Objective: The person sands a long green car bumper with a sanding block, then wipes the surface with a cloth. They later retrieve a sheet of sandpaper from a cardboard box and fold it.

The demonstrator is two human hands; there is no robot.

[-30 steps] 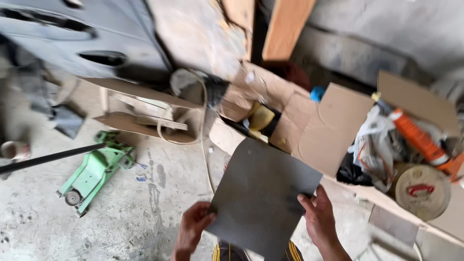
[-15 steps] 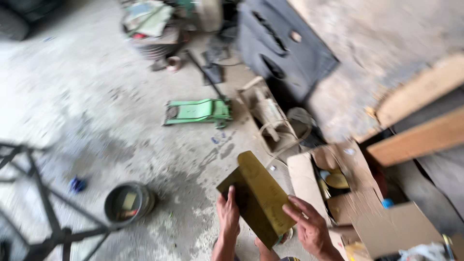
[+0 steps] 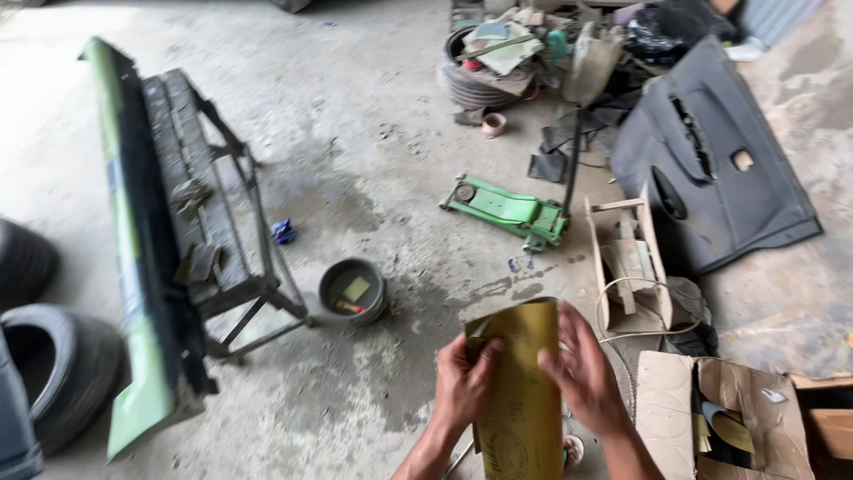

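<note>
Both of my hands hold a sheet of sandpaper [image 3: 524, 391] low in the middle of the head view. Its yellow-brown back faces me and it is bent over lengthwise. My left hand [image 3: 464, 382] grips its left edge with the thumb on top. My right hand [image 3: 582, 369] presses on its right side with the fingers spread over the fold. The dark abrasive side is hidden.
A green car panel on a metal stand [image 3: 169, 240] stands at left, with tyres [image 3: 53, 364] beside it. A small bucket [image 3: 353, 291], a green floor jack [image 3: 511, 209], a grey door trim panel [image 3: 711, 169] and open cardboard boxes [image 3: 720, 418] lie around on the concrete floor.
My view has swung left from the boxes to the open floor and the stand. The sheet, flat and dark side up a second ago, is now folded with its yellow back towards me.
</note>
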